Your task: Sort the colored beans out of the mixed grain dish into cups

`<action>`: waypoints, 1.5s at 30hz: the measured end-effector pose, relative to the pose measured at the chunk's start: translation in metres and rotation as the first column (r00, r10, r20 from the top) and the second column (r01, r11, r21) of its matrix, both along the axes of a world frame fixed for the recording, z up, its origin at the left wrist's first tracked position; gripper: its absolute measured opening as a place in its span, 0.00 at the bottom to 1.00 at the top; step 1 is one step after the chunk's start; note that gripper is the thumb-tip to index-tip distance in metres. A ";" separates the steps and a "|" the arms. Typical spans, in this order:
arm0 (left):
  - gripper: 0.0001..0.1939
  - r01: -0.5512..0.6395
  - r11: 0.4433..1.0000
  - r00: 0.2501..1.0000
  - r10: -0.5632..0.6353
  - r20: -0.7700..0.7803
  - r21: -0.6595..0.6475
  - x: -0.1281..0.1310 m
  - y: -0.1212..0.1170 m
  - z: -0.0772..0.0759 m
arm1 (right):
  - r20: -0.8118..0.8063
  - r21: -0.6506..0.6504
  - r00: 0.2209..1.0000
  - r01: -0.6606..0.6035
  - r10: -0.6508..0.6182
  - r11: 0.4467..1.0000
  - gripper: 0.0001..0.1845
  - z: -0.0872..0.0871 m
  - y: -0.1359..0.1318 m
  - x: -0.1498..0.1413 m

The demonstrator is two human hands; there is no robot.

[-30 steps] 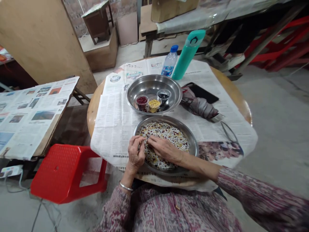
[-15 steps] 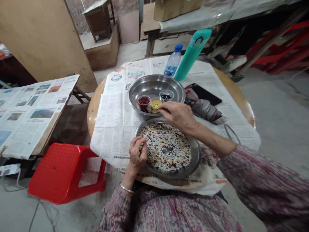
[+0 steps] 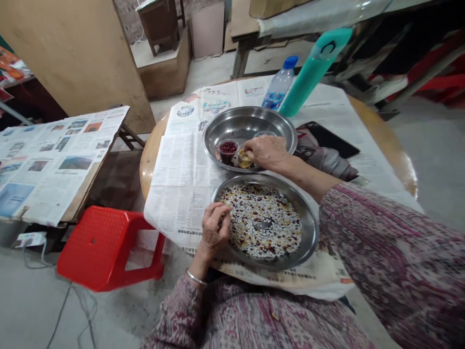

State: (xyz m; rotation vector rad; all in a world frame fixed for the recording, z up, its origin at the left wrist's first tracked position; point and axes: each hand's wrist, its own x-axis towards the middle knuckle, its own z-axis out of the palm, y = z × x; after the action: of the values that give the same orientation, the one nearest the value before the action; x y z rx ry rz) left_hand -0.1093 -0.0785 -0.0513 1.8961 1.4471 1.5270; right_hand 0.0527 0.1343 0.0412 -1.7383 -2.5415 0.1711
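While curled, right hand [image 3: 267, 151] over steel bowl [image 3: 247, 123]

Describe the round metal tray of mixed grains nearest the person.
The round steel tray is shallow, with a shiny sloped rim, and sits on newspaper. A thin layer of mostly white grains, flecked red, yellow and dark, covers its floor, with a small dark patch near the middle. The left hand lies over its left edge.
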 end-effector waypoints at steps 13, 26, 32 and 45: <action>0.09 0.006 1.000 1.000 -0.006 0.005 0.021 0.000 0.001 0.000 | -0.284 0.108 0.958 -0.002 0.033 0.994 0.15 0.002 -0.022 0.013; 0.10 0.008 1.000 1.000 -0.008 0.001 -0.013 -0.001 0.002 -0.001 | -0.293 -0.067 0.746 -0.640 0.598 0.765 0.11 -0.071 -0.199 0.032; 0.10 0.016 1.000 1.000 -0.016 0.005 -0.017 -0.001 0.001 0.001 | -0.259 0.024 0.905 -0.344 0.338 0.939 0.15 -0.069 -0.150 0.030; 0.10 0.010 1.000 1.000 -0.010 -0.010 -0.016 -0.001 0.001 0.000 | -0.326 -0.004 0.880 -0.367 0.346 0.930 0.16 -0.069 -0.150 0.002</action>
State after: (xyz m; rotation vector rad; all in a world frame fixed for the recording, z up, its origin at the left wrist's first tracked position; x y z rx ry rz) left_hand -0.1104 -0.0770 -0.0515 1.9011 1.4478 1.4991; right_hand 0.0552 -0.0160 -0.0281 -1.1209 -2.5967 0.5144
